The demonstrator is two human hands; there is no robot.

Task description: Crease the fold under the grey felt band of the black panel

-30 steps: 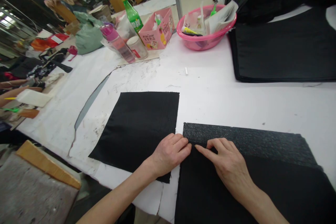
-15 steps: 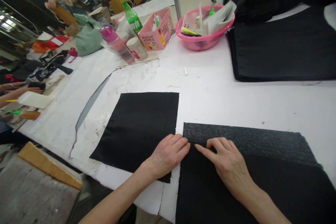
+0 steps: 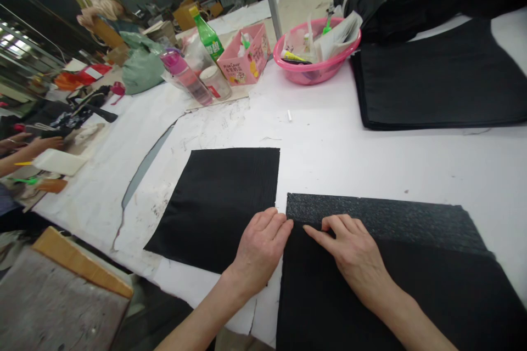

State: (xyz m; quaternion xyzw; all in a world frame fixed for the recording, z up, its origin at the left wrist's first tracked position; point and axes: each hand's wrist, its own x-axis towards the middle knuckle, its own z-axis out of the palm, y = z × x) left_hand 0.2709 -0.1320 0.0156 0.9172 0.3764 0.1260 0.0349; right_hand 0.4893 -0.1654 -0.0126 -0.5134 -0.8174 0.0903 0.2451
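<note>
Here's the large black cloth (image 3: 411,307), flat at the near right of the surface (image 3: 329,162), a speckled dark strip (image 3: 382,219) showing along its far edge. Both hands are at its left end, where cloth and strip meet. The left hand (image 3: 259,247) has its fingers together, tips at the corner; whether they grip, I cannot tell. The right hand (image 3: 356,249) is just beside it, thumb and forefinger a little apart at the tips — any pinch between them is hidden.

Looks like careful edge work, and the next move seems to call for light fingertips and a flat, even edge. Closest in the way: a smaller black piece (image 3: 218,192), partly beneath the left hand and wrist — easily dragged askew. Beyond, chalk-like white bit (image 3: 289,115), pink basin (image 3: 315,74), pink box (image 3: 242,66), green bottle (image 3: 208,38), and a black stack (image 3: 436,88) at far right, all apart from the fingers.
</note>
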